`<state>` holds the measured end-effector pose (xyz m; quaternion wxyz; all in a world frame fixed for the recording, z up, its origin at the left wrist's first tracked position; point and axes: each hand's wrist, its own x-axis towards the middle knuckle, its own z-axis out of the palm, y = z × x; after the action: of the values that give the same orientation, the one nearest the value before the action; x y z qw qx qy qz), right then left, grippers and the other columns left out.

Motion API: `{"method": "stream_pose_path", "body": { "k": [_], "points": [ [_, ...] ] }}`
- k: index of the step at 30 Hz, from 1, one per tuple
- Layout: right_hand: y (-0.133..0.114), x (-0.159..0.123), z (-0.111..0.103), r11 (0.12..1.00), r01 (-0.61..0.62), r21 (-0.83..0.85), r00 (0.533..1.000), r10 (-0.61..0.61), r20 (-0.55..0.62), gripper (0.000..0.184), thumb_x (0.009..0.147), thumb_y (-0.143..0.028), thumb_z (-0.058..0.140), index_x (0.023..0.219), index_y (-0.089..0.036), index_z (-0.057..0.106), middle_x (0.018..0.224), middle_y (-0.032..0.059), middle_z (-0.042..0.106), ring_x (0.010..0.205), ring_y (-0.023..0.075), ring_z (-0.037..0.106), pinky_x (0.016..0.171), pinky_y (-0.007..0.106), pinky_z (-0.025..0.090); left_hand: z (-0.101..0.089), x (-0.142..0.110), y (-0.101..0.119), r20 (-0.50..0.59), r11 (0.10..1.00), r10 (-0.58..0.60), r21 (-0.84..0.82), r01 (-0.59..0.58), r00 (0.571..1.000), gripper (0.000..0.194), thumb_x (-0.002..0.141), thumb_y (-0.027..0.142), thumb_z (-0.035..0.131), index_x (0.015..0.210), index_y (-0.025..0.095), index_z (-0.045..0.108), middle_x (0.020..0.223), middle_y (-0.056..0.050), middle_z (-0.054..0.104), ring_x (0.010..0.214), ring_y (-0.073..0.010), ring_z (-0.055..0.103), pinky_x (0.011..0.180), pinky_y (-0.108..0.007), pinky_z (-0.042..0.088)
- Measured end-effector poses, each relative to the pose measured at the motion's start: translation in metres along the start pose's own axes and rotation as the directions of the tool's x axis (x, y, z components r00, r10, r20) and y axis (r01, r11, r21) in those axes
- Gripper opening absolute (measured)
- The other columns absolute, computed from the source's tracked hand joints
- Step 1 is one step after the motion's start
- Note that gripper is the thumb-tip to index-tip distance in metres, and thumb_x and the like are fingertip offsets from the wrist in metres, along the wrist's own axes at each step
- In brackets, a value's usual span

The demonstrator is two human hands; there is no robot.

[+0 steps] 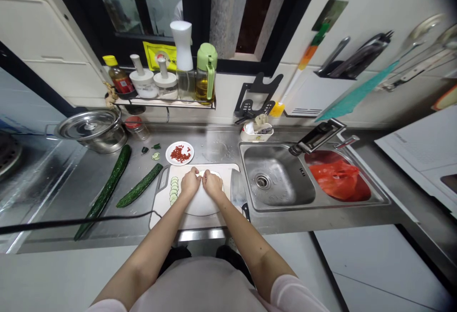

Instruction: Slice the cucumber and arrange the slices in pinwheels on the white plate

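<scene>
Both hands meet over the far rim of a white plate, which lies on the cutting board. My left hand is closed, its fingertips pinched together. Close beside it, my right hand is pinched too. A small pale bit, perhaps cucumber, shows between the fingertips; what each hand holds is too small to make out. Left of the plate, a row of overlapping cucumber slices lies on the board. A kitchen knife rests along the board's right side, its black handle toward me.
Beyond the board stands a small plate of red pieces. A long cucumber and a shorter cut cucumber lie left, near cucumber scraps. The sink is right; a lidded pot stands far left.
</scene>
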<state>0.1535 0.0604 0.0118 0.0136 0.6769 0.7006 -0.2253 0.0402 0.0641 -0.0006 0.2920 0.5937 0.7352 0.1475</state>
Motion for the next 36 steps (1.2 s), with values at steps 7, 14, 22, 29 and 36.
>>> {"method": "stream_pose_path", "body": {
  "k": [7, 14, 22, 29, 36],
  "points": [
    [0.001, 0.003, 0.0, 1.0, 0.001, 0.018, 1.0, 0.0, -0.024, 0.023, 0.095, -0.027, 0.04, 0.11, -0.019, 0.056, 0.098, 0.0113, 0.07, 0.096, 0.0236, 0.065, 0.075, 0.03, 0.041, 0.002, 0.001, 0.002, -0.016, 0.998, 0.044, 0.056, -0.043, 0.999, 0.015, 0.085, 0.024, 0.054, 0.097, 0.022, 0.063, 0.1, -0.01, 0.069, 0.09, -0.0235, 0.062, 0.073, -0.029, 0.037],
    [0.0, -0.003, 0.001, 0.997, 0.045, -0.06, 0.998, -0.047, -0.031, 0.026, 0.097, -0.027, 0.037, 0.114, -0.018, 0.055, 0.1, 0.0112, 0.069, 0.093, 0.022, 0.065, 0.074, 0.029, 0.043, 0.003, 0.002, 0.0, -0.014, 0.991, 0.098, 0.088, -0.097, 0.995, 0.017, 0.087, 0.021, 0.051, 0.098, 0.022, 0.064, 0.103, -0.008, 0.068, 0.091, -0.0214, 0.061, 0.073, -0.028, 0.037],
    [0.001, -0.012, 0.011, 0.968, 0.113, -0.223, 0.991, -0.126, -0.041, 0.034, 0.1, -0.027, 0.028, 0.119, -0.022, 0.056, 0.101, 0.0093, 0.069, 0.089, 0.0197, 0.066, 0.075, 0.029, 0.044, 0.005, 0.003, -0.001, -0.014, 0.989, 0.104, 0.106, -0.102, 0.994, 0.017, 0.088, 0.023, 0.05, 0.099, 0.022, 0.063, 0.105, -0.005, 0.068, 0.092, -0.0195, 0.061, 0.074, -0.028, 0.038],
    [0.007, -0.012, 0.019, 0.939, 0.18, -0.292, 0.979, -0.2, -0.038, 0.033, 0.098, -0.02, 0.033, 0.12, -0.02, 0.057, 0.096, 0.0105, 0.07, 0.087, 0.0213, 0.067, 0.073, 0.03, 0.044, 0.002, 0.001, 0.0, 0.002, 0.986, 0.125, 0.115, -0.124, 0.992, 0.019, 0.088, 0.021, 0.049, 0.1, 0.022, 0.064, 0.104, -0.006, 0.067, 0.092, -0.0191, 0.061, 0.077, -0.028, 0.04],
    [0.004, -0.013, 0.021, 0.93, 0.187, -0.316, 0.976, -0.213, -0.048, 0.031, 0.096, -0.015, 0.035, 0.118, -0.018, 0.057, 0.094, 0.0114, 0.07, 0.088, 0.0231, 0.068, 0.073, 0.032, 0.045, 0.001, 0.0, 0.001, 0.006, 0.984, 0.126, 0.125, -0.126, 0.992, 0.023, 0.087, 0.02, 0.048, 0.102, 0.022, 0.065, 0.104, -0.006, 0.067, 0.092, -0.0194, 0.061, 0.077, -0.028, 0.04]
  ]
}}
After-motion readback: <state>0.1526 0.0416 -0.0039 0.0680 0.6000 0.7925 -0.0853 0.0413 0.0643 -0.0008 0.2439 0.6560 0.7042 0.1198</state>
